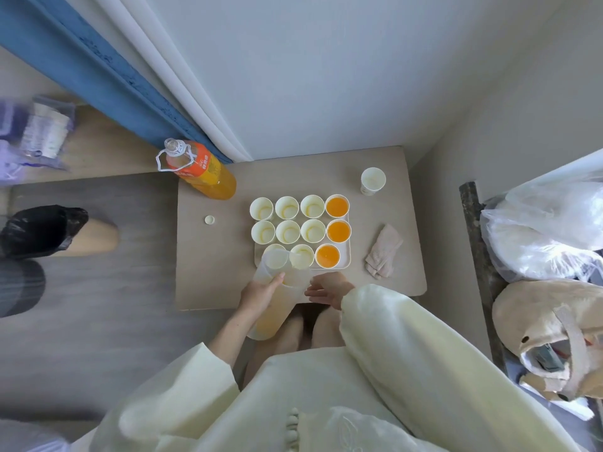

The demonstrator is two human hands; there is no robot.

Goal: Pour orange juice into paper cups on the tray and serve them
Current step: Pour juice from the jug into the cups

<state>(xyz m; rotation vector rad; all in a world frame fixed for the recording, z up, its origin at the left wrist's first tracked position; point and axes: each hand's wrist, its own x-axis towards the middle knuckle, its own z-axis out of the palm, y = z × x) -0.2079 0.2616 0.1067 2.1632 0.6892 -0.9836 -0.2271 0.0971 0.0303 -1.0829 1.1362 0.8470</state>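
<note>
A cream tray (pixel 345 262) on the low table holds several paper cups. Three cups down its right side, such as one (pixel 337 206), hold orange juice; the others, like one (pixel 261 208), look empty. My left hand (pixel 259 293) grips a clear plastic pitcher (pixel 277 288) with a little juice in it, tilted with its mouth over the tray's front-left cups. My right hand (pixel 328 290) rests beside the pitcher at the table's front edge, fingers apart. The open orange juice bottle (pixel 199 169) stands at the table's back left, its cap (pixel 209 219) lying nearby.
A lone empty paper cup (pixel 372 181) stands at the back right of the table (pixel 208 275). A crumpled beige cloth (pixel 383 251) lies right of the tray. Plastic bags (pixel 541 230) and a tan bag (pixel 551 337) crowd the right side. A black-lined bin (pixel 49 230) lies on the floor at left.
</note>
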